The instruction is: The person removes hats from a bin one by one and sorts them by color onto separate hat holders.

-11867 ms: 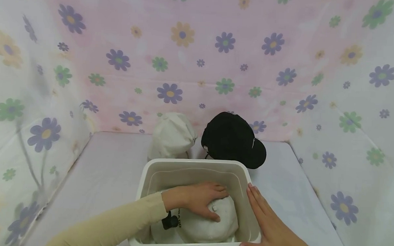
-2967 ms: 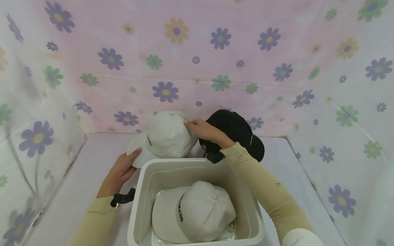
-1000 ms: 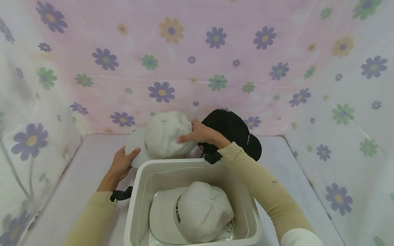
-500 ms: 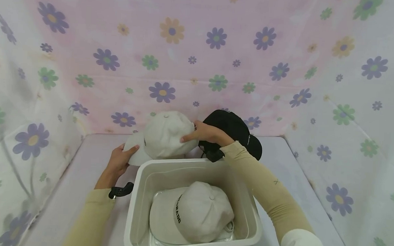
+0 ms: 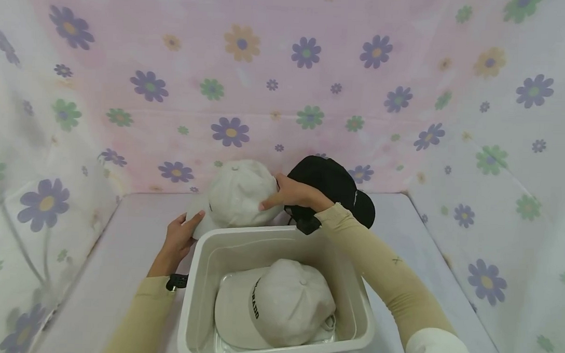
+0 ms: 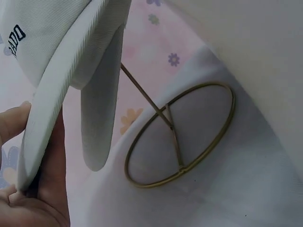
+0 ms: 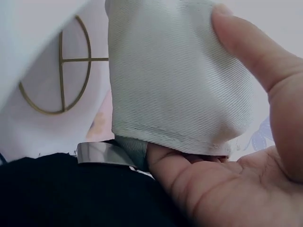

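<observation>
A white baseball cap (image 5: 240, 193) with dark lettering is behind the bin, its brim pointing left. My left hand (image 5: 177, 240) pinches the brim (image 6: 52, 99), thumb on top and fingers underneath. My right hand (image 5: 296, 192) grips the back edge; in the right wrist view its thumb presses the outside of the fabric and its fingers tuck under the hem. A metal strap buckle (image 7: 102, 153) shows there. Below the cap stands a gold wire stand with a round base (image 6: 232, 109); a smooth pale piece (image 6: 99, 113) hangs under the brim. How the cap meets the stand is hidden.
In front, an off-white plastic bin (image 5: 262, 231) contains a beige cap (image 5: 301, 302), brim left. A black cap (image 5: 329, 178) sits close behind my right hand. Flowered cloth walls (image 5: 275, 114) enclose the back and sides.
Earlier my left hand rested on the beige cap in the bin and my right touched the bin's side. Both then moved to the white cap; just now the left hand and brim shifted slightly right.
</observation>
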Demonstrator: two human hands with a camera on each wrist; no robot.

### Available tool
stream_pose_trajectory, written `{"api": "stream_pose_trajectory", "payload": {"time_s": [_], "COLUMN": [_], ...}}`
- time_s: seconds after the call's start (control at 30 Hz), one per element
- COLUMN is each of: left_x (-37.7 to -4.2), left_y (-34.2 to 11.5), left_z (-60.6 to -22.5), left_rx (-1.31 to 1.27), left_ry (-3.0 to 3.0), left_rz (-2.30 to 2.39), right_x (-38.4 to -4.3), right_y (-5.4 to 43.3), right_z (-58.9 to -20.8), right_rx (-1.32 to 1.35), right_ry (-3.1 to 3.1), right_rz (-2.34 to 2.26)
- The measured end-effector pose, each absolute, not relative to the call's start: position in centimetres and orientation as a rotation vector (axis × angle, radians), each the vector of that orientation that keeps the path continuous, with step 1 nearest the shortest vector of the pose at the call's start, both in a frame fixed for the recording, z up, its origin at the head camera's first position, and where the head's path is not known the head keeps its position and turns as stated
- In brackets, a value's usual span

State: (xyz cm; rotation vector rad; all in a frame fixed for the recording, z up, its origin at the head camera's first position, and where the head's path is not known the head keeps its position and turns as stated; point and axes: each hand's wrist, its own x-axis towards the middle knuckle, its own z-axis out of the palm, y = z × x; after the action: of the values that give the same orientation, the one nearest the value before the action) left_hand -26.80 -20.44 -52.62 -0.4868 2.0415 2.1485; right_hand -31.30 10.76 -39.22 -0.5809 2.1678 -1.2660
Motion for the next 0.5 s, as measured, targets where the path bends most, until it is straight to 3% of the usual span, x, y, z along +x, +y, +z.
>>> {"api": "stream_pose_trajectory", "payload": {"time_s": [0.5], "left_x": [-24.9], "left_y": [-20.6], "left_z": [-53.7], "left_rx": [-0.328], "left_ry": [2.025], "left_rz": [2.089], "right_x": [-31.5], "right_y": [10.5], "right_z": [-40.1], "right_rx": [-0.781], "right_ry": [2.234], "right_rz": [-1.236]}}
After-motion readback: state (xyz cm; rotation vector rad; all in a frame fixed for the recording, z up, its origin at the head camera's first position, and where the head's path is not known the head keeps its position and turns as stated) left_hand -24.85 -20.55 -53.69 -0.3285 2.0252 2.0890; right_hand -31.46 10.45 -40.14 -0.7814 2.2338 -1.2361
